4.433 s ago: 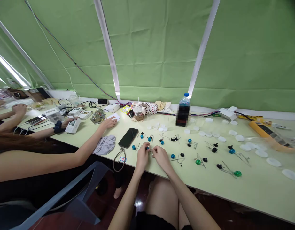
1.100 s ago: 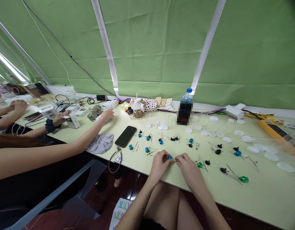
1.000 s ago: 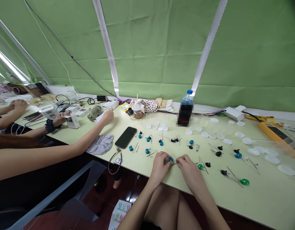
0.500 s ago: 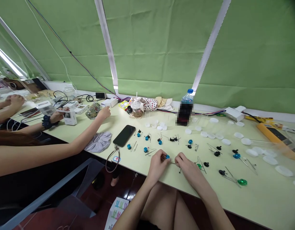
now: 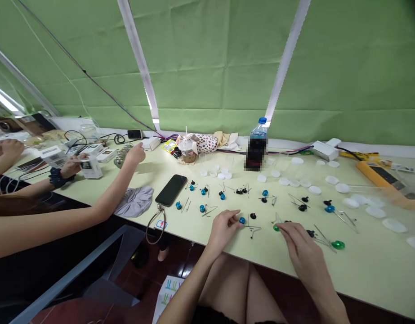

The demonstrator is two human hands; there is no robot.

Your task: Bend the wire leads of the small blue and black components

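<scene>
My left hand rests near the table's front edge, thumb and forefinger apart, right beside a small shiny blue ball-shaped piece. Thin bent metal rods and a small black knob-like piece lie just to the right of that ball. Over on the right, my right hand has its fingertips pinched at a shiny green piece, which sits on the table with a thin rod beside it. Another green piece lies farther right, near rods and a black part partly hidden by the hand.
Several sets of blue balls, black parts and rods spread across the table. Behind them are white round caps, a drink cup and a bottle. A phone lies left, where a co-worker's arm reaches in.
My hands have moved apart. The blue ball and rods they were handling now lie on the table, and my right hand has shifted right to the green piece.
</scene>
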